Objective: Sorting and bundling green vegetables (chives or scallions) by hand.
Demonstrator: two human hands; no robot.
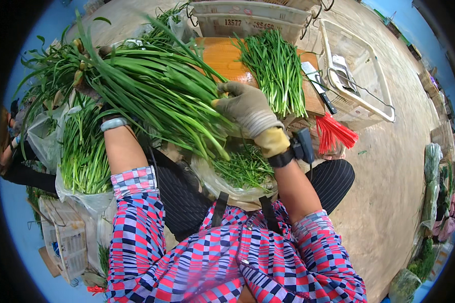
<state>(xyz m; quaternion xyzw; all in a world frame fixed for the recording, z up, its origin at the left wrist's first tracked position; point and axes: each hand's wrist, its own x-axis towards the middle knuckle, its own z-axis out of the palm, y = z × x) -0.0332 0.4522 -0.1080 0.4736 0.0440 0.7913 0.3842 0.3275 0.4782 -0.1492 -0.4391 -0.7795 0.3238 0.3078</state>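
A big loose bunch of garlic chives [162, 83] is stretched between my two gloved hands, above my lap. My left hand [88, 91] is closed round its leafy left part, and leaves hide most of its fingers. At the opposite end my right hand [247, 108], in a grey-beige glove, has its thumb and fingers closed on the stems. Beyond it, a neater pile of chives [275, 70] lies on an orange-brown wooden board [220, 55]. Below the bunch, a plastic bag [207, 174] holds short green trimmings [245, 169].
Right of the pile lies a black-handled knife [326, 98]; red ties [334, 134] hang from the board's edge. White crates stand at right [379, 81] and far side [253, 22]. A bag of chives [83, 151] sits at left, beside another person's arm [7, 151].
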